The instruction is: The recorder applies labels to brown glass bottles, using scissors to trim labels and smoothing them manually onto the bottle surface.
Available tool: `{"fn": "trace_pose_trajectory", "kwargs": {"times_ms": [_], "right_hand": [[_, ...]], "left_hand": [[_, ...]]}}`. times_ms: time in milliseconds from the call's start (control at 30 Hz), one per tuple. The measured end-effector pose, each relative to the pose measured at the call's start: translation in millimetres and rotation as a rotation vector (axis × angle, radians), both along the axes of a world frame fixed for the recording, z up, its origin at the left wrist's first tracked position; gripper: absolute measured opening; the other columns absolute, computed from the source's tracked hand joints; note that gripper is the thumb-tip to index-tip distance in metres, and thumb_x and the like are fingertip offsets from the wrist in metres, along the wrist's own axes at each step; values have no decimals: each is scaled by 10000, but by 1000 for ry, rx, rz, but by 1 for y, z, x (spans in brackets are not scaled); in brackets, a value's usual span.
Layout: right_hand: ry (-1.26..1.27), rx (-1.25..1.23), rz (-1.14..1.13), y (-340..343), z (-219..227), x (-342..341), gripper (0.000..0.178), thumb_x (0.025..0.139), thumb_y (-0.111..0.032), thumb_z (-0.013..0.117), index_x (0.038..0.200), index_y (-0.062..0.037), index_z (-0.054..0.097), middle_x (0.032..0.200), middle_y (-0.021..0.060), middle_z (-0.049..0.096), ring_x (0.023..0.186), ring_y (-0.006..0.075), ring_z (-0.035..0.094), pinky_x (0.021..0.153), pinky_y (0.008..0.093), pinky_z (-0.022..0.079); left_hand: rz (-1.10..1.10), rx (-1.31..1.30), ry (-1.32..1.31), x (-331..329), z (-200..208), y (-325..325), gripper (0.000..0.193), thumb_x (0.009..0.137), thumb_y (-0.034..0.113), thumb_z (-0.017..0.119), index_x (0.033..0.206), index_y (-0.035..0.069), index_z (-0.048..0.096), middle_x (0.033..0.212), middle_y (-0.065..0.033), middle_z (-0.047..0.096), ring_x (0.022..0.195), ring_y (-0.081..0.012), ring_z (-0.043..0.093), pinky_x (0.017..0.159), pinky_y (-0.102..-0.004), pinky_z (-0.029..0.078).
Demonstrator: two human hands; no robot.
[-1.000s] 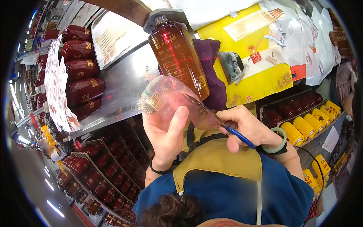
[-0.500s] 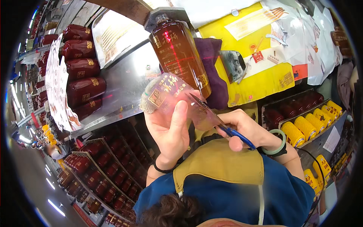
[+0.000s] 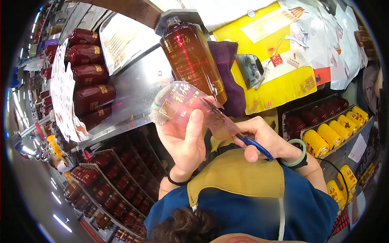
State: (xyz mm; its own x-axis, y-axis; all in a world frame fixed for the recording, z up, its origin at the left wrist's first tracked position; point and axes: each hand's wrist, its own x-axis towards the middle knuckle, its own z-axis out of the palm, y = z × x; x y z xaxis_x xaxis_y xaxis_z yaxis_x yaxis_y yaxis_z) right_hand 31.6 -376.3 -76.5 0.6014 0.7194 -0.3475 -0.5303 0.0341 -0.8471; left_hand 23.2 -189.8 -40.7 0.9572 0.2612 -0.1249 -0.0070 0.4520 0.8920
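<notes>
- Near the middle of the frame, the left hand [image 3: 184, 141] clasped a clear pinkish printed sleeve [image 3: 190, 107], thumb pressed over its front; its grip was clenched on the sleeve.
- The right hand [image 3: 263, 137] was wrapped around blue-handled scissors [image 3: 243, 135], whose blades lay along the sleeve's right-hand edge.
- As a judgement, the cutting was under way: the blades were into the film, but the sleeve was in one piece, so most of the cut was left.
- Just above the hands an amber bottle [image 3: 192, 60] stood on the steel desk [image 3: 133, 91], with a purple cloth [image 3: 229, 77] right of it.
- Dark red boxes [image 3: 87, 85] were stacked at the upper left, yellow spools [image 3: 330, 133] sat in a tray at the right.
- Nothing lay between scissors and sleeve; the bottle stood close behind them.
</notes>
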Motion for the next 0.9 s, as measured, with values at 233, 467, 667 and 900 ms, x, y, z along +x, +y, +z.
{"fn": "trace_pose_trajectory", "kwargs": {"times_ms": [233, 467, 667, 900], "right_hand": [[-5, -12, -12, 0, 3, 0, 671, 652, -585, 871, 755, -21, 522, 622, -50, 422, 621, 48, 358, 524, 258, 318], [54, 39, -78, 2, -1, -5, 671, 631, -599, 872, 800, -14, 589, 672, -60, 476, 637, 42, 392, 537, 248, 337], [140, 103, -150, 7, -6, -11, 646, 639, -590, 875, 779, -33, 579, 660, -57, 469, 628, 43, 389, 535, 248, 335], [-34, -9, -106, 3, -1, -7, 570, 685, -506, 887, 877, -22, 654, 632, -67, 459, 617, 30, 405, 535, 237, 345]], "left_hand": [[94, 65, 80, -5, -5, -1, 430, 944, -15, 569, 1354, -14, 440, 1182, -224, 628, 1048, -291, 653, 922, -382, 547], [38, 4, 24, -6, -8, -2, 484, 908, -27, 604, 1363, -7, 440, 1218, -209, 607, 1101, -300, 631, 940, -389, 542], [-4, 5, -68, -2, -9, -6, 521, 881, -40, 630, 1363, 5, 437, 1225, -203, 594, 1123, -312, 616, 964, -417, 530], [-15, -78, -26, 0, -5, -7, 459, 864, -24, 667, 1277, -1, 466, 1168, -186, 616, 1103, -298, 617, 999, -463, 481]]}}
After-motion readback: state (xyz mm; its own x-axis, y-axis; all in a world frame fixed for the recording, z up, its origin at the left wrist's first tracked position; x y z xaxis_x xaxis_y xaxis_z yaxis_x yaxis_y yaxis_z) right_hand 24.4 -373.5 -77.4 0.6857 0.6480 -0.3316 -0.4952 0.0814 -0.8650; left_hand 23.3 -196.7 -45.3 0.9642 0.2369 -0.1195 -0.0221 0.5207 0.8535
